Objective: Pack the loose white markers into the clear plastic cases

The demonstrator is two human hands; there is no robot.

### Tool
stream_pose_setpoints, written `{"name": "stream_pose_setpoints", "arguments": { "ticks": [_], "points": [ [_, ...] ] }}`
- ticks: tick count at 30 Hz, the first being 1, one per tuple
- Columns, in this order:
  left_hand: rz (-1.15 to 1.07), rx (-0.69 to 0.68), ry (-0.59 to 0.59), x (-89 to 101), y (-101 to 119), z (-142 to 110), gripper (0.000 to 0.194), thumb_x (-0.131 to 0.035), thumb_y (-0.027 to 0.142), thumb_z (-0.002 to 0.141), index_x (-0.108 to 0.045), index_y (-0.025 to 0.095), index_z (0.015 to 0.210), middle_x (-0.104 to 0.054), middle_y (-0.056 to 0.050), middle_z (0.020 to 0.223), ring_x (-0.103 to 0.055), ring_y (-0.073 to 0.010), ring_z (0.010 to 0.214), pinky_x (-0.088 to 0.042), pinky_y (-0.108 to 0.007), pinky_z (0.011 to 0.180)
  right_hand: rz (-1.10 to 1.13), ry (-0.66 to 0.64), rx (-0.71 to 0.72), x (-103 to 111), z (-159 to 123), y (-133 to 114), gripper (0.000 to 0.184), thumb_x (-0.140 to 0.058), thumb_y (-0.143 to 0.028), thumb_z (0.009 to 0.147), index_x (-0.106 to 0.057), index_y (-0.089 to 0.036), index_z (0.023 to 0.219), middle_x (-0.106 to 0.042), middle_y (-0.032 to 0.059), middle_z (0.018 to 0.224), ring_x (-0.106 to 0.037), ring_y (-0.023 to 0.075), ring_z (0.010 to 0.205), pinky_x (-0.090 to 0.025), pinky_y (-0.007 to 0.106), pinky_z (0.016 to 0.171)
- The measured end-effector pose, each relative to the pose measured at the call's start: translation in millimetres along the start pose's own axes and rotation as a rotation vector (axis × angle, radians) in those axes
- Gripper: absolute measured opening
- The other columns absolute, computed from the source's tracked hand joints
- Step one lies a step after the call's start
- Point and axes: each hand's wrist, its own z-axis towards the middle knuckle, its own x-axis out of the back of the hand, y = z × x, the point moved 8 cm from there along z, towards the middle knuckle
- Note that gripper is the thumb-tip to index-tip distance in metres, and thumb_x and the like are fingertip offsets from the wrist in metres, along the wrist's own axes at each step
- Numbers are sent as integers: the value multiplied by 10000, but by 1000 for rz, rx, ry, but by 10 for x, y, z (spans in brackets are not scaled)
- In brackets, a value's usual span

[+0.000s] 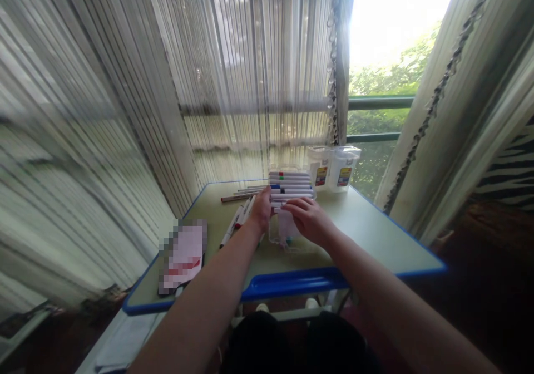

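A row of white markers [291,186] with coloured caps lies stacked side by side at the middle of a small green table [367,232]. My left hand [261,210] rests against the left end of the row, fingers curled round the marker ends. My right hand [308,218] lies on the near markers, above a clear plastic case [282,235], with its fingers bent and pinching a white marker. A few loose markers [237,221] lie on the table to the left of my left hand.
Two clear plastic containers [334,168] with colourful labels stand at the table's far edge. A blurred flat card [183,257] lies at the near left corner. The table has a blue rim [292,282]. Striped curtains hang behind and left; a window railing is right.
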Motion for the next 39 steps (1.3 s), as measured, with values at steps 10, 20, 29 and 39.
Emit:
{"name": "stream_pose_setpoints", "arguments": {
  "ticks": [10, 20, 29, 39],
  "points": [
    [1, -16, 70, 42, 56, -27, 359, -604, 472, 779, -634, 129, 879, -686, -51, 686, -678, -195, 679, -529, -282, 608, 36, 87, -1, 116, -8, 32, 248, -457, -129, 886, -660, -204, 1007, -682, 91, 1024, -604, 213, 955, -506, 380, 854],
    [-61, -45, 205, 139, 200, -65, 278, -541, 386, 825, -625, 151, 949, -700, -36, 713, -682, -167, 649, -524, -259, 582, 938, 319, -988, -214, -398, 943, 328, -518, -415, 785, -577, -186, 1013, -674, 52, 787, -646, 200, 704, -529, 357, 667],
    [2, -44, 164, 122, 182, -35, 268, -552, 394, 810, -630, 154, 898, -692, -33, 722, -685, -176, 695, -533, -264, 605, 1333, 211, -1136, -467, -410, 929, 291, -687, -297, 569, -533, -198, 795, -558, -57, 509, -514, 101, 414, -407, 215, 407],
    [42, -3, 214, 138, 151, -22, 281, -556, 411, 813, -644, 156, 889, -691, -35, 694, -687, -186, 690, -527, -272, 604, 1341, 147, -1121, -492, -384, 883, 299, -732, -282, 566, -585, -187, 808, -570, -57, 590, -495, 58, 433, -400, 175, 409]
  ]
}}
